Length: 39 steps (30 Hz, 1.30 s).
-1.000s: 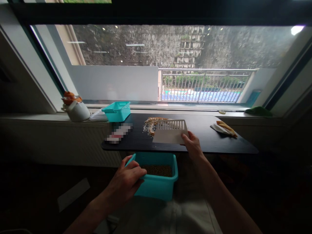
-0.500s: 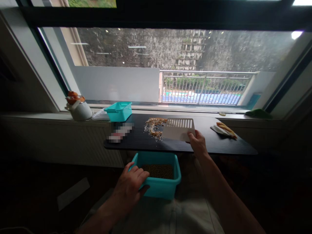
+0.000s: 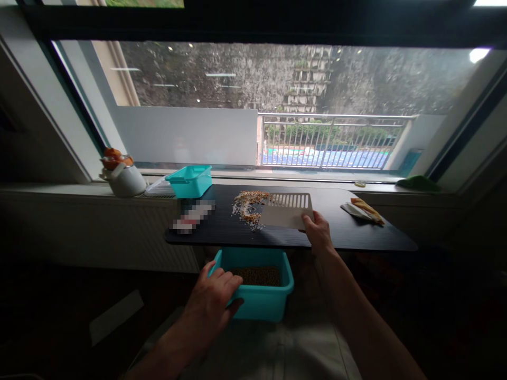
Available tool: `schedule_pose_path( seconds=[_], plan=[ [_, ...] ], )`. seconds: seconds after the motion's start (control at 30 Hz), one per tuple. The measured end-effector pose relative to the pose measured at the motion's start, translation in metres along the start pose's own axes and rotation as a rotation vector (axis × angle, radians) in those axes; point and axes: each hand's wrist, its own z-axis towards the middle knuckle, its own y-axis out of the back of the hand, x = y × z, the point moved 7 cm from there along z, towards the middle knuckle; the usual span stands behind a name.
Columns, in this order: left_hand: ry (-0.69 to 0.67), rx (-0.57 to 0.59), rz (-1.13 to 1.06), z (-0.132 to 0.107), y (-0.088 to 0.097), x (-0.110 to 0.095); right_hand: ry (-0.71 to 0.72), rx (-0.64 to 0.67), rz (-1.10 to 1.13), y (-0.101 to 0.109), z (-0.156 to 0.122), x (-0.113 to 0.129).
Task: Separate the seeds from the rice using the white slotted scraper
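Left hand [image 3: 212, 301] clasps near teal bin [image 3: 265, 307], beans [image 3: 255, 275] already inside; right hand [image 3: 317, 235] pinches slotted scraper [image 3: 285, 215]; grain pile [image 3: 249, 203] unswept on tabletop [image 3: 356, 237].

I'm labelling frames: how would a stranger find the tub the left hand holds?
Find the dark table under the window. Below its near edge, the left hand holds a teal tub. Unlike the tabletop tub, it is held off the table, with brown grains showing inside.

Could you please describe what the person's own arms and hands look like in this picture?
Both forearms are bare right to the picture's lower edge, with no sleeves in view. The left hand and right hand wear no gloves, and no watch, bracelet or ring shows, though the light is dim.
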Motion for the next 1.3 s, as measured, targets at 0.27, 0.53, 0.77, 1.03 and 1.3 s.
schedule_pose_path(
  seconds=[0.27,0.53,0.77,1.03,1.3],
  plan=[
    [0.005,0.009,0.003,0.001,0.0,0.001,0.015,0.089,0.028,-0.012,-0.009,-0.008],
    [0.001,0.007,0.008,0.002,0.002,0.002,0.039,0.214,0.049,-0.03,-0.026,-0.013],
    [-0.003,-0.011,0.007,0.004,0.001,0.003,0.009,0.085,0.041,0.008,-0.021,-0.019],
    [-0.013,-0.005,0.0,-0.004,0.005,0.024,0.024,0.196,0.083,-0.041,-0.03,-0.005],
    [0.026,0.012,-0.018,-0.027,0.027,0.063,0.056,0.348,0.069,-0.115,-0.048,-0.005]
  ],
)
